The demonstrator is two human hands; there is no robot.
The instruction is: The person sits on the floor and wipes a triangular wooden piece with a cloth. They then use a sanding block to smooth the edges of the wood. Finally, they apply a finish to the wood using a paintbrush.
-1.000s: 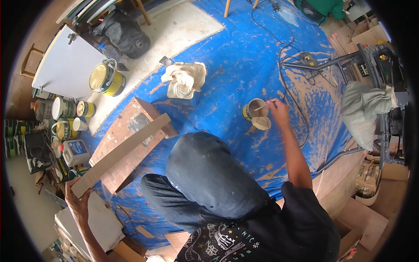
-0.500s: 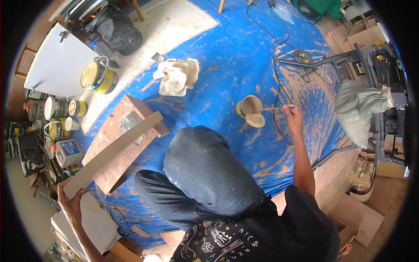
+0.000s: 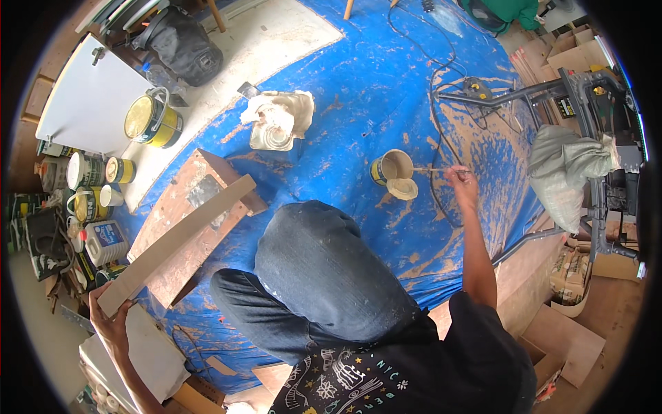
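Observation:
My left hand (image 3: 110, 319) is closed round the near end of a long, flat wooden board (image 3: 172, 241). The board slants away to the right, its far end over a paint-stained wooden box (image 3: 155, 265). On the right, the fingers of my right hand (image 3: 463, 185) pinch a thin stick (image 3: 431, 169). Its other end reaches the mouth of a small open can (image 3: 396, 165) with beige stuff inside; whether that end is a brush is hidden. The can's pale round lid (image 3: 402, 189) is against its rim, on the side nearer me.
A blue tarp (image 3: 345, 138) smeared with brown covers the floor. A messy cream-coloured tray (image 3: 279, 121) sits beyond my knee. Paint buckets (image 3: 155, 119) and a white jug (image 3: 107, 243) line the left. A black cable (image 3: 436, 103), metal frame (image 3: 586, 110) and pale sack (image 3: 558, 179) are at right.
The right hand and the stick have barely shifted at the can. My left hand keeps its hold on the board. The whole view has moved slightly.

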